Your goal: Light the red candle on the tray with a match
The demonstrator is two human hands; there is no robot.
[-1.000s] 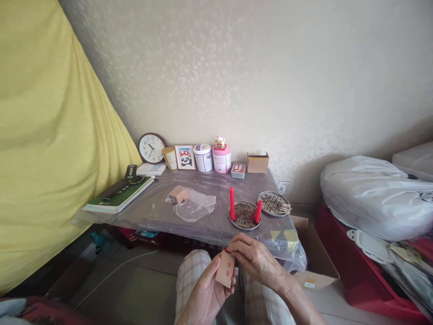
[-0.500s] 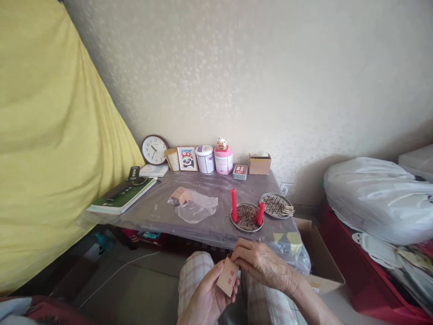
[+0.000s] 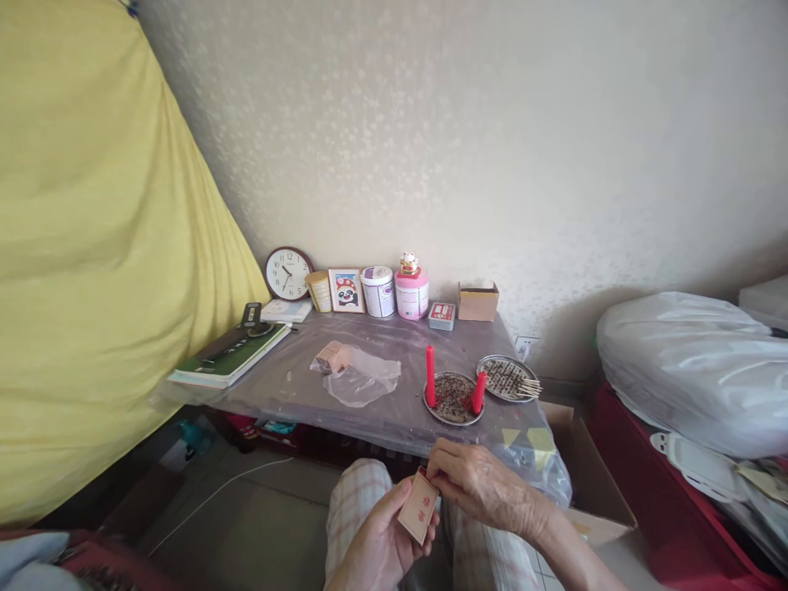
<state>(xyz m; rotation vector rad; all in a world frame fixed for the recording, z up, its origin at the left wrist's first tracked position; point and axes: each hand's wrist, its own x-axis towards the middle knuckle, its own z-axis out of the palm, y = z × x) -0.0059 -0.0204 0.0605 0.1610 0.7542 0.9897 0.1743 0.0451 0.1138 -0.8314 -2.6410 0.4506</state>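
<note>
My left hand [image 3: 385, 529] is wrapped round a small tan matchbox [image 3: 419, 507] with red characters on its face, held tilted above my lap. My right hand [image 3: 486, 484] is at the box's upper end, thumb and fingers pinched together there. What lies between those fingertips is hidden. Beyond the hands, two red candles, a tall one [image 3: 430, 376] and a shorter one [image 3: 479, 392], stand on a round metal plate [image 3: 454, 420] covered in dark specks. Behind it, a second metal plate [image 3: 492, 361] carries several light sticks [image 3: 530, 387] at its right edge.
A plastic-covered table [image 3: 382, 423] holds a clear bag with a tan packet [image 3: 336, 357], a green book [image 3: 234, 357], a clock [image 3: 288, 273], tins [image 3: 377, 291], a flat tin [image 3: 442, 316] and a small carton [image 3: 478, 303]. At right are a cardboard box [image 3: 591, 476] and a red bin [image 3: 640, 460].
The view has shifted slightly, so everything appears a little further right and lower. Both hands keep nearly the same pose at the matchbox.
</note>
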